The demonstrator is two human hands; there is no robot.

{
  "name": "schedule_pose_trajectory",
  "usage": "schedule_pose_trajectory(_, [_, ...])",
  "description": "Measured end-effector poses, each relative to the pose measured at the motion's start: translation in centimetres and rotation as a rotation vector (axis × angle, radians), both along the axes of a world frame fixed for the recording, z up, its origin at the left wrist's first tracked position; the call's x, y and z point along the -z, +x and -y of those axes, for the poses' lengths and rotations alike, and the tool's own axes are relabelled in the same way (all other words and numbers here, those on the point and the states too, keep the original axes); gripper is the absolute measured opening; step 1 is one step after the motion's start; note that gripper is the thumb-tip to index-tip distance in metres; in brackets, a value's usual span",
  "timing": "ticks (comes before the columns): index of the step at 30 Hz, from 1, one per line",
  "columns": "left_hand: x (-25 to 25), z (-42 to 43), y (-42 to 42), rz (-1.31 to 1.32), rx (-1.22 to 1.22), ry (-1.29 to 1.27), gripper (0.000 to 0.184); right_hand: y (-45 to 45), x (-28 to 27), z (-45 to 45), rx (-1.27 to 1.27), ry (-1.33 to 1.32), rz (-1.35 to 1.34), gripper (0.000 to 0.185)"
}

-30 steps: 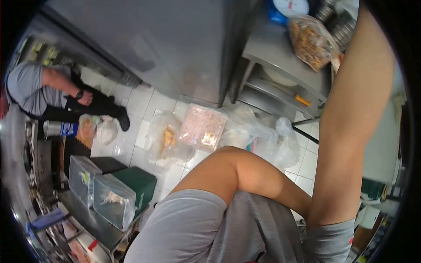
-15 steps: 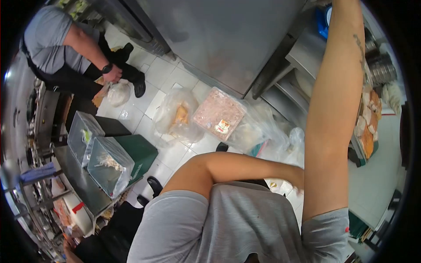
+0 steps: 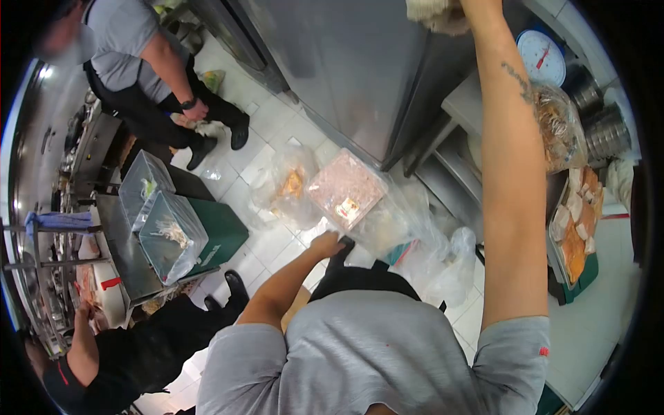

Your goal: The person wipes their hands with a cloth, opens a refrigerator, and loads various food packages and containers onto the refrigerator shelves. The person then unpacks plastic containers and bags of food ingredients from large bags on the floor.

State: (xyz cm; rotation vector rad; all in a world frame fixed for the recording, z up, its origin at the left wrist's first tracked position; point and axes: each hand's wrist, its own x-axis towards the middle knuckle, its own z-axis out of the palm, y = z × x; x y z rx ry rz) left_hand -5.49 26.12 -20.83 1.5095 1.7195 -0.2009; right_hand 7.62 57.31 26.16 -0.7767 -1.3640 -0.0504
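My right arm reaches up along the right of the head view. At the top edge, my right hand (image 3: pixel 477 5) is mostly cut off, with a crumpled beige cloth (image 3: pixel 440 15) gripped at it, in front of the grey metal door. Low at the centre hangs my left hand (image 3: pixel 324 244), by a black shoe or dark piece of clothing; its fingers are too unclear to read. Just beyond it on the floor lies a clear-wrapped block of pinkish minced meat (image 3: pixel 348 183) with a label. Beside that sits a clear plastic bag (image 3: pixel 283 185) with something orange inside.
Green bins (image 3: pixel 225 238) with plastic liners stand at left. One co-worker (image 3: pixel 131 52) stands beyond them; another (image 3: pixel 138 353) works at the lower-left counter. At right are a dial scale (image 3: pixel 541 59), a bag of brown food (image 3: pixel 559 128) and a tray of orange and pale pieces (image 3: pixel 575 225).
My left hand has swung from the right side, beneath my right arm, to the centre-left. A beige cloth has come into view at my right hand. The far co-worker has straightened up.
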Motion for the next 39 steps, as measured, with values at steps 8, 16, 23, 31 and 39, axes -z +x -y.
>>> schedule_pose_trajectory(8, [3.5,8.4,-5.2,-0.119,-0.266,-0.100,0.043,12.7,7.3,-1.5,-0.156,-0.366,0.044,0.043])
schedule_pose_trajectory(16, [3.8,6.1,-3.8,0.035,-0.176,-0.053,0.039,25.1,21.1,-2.0,0.677,-0.574,0.938,0.049])
schedule_pose_trajectory(23, [5.6,3.5,-8.5,0.160,-0.260,0.090,0.036,25.6,29.8,1.3,0.824,-0.414,0.589,0.052])
schedule_pose_trajectory(31, [8.7,5.2,-19.3,-0.015,-0.301,-0.152,0.044,0.6,20.8,5.4,0.109,-0.459,0.253,0.055])
schedule_pose_trajectory(39, [5.8,4.2,-25.5,0.088,-0.429,0.015,0.036,-5.7,25.8,-0.8,0.625,-0.110,0.081,0.065])
